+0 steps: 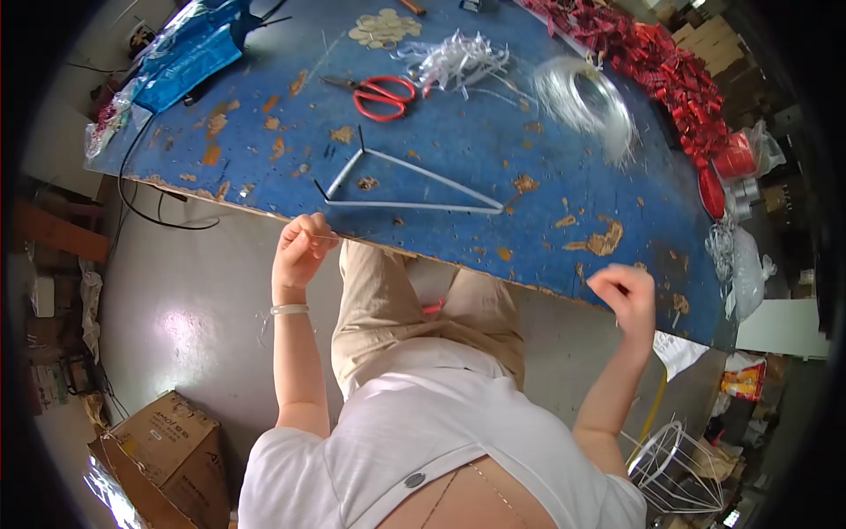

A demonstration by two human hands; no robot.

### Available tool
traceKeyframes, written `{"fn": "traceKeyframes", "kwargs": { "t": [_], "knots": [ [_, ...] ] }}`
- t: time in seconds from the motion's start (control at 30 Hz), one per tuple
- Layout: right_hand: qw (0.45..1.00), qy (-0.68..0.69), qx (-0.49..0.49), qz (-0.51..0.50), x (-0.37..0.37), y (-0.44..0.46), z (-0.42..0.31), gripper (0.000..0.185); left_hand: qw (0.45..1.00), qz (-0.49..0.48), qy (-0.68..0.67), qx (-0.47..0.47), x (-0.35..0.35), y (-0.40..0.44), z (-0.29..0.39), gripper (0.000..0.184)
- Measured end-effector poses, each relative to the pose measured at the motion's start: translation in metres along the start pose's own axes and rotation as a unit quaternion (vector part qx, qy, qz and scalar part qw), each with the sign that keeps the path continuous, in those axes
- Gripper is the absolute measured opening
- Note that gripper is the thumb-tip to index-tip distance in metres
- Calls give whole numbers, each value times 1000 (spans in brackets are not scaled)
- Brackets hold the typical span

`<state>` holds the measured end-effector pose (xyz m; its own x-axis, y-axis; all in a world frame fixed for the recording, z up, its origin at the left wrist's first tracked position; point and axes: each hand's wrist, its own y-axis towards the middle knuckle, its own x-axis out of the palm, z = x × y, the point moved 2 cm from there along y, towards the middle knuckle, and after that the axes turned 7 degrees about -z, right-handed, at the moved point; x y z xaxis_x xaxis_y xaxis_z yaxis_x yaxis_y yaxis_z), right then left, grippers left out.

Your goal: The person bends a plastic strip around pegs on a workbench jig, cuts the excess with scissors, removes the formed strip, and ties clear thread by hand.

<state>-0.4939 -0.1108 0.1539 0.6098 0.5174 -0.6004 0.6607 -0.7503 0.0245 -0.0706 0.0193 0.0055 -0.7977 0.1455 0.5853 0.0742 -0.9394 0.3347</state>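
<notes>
At the table's near edge, my left hand (304, 247) is closed in a pinch on a thin, clear thread (328, 236), whose short end shows beside the fingers. Well to the right, my right hand (624, 291) is curled closed over the same edge. Whatever its fingers hold, if anything, is too small to make out. Between and beyond my hands, a triangular white wire frame (432, 206) with dark prongs at its left end lies on the blue table (458, 251). Red-handled scissors (384, 97) rest behind the frame, apart from both hands.
A coil of clear line (586, 101), a bundle of clear strips (454, 62) and pale discs (385, 29) lie farther back. Red shiny garland (670, 75) runs along the right side. A blue bag (189, 57) sits back left; a cardboard box (167, 450) stands on the floor.
</notes>
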Motion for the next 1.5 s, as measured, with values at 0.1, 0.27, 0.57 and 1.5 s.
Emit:
{"fn": "traceKeyframes", "kwargs": {
  "t": [0.1, 0.27, 0.57, 1.5],
  "knots": [
    [997, -11, -66, -28, 17, 62, -13, 4, 999, 31, 17, 29, -14, 3, 25, 26],
    [987, -28, -155, 28, 43, 152, -31, 8, 994, 91, 20, 53, -32, 27, 51, 19],
    [979, -160, -10, 126, 53, 236, 54, 25, 744, 202, 637, -1, -54, 110, 16, 22],
    [963, -71, 30, 259, 68, 42, 81, 27, 567, -169, 803, -69, 102, 92, -40, 32]
  ]
}}
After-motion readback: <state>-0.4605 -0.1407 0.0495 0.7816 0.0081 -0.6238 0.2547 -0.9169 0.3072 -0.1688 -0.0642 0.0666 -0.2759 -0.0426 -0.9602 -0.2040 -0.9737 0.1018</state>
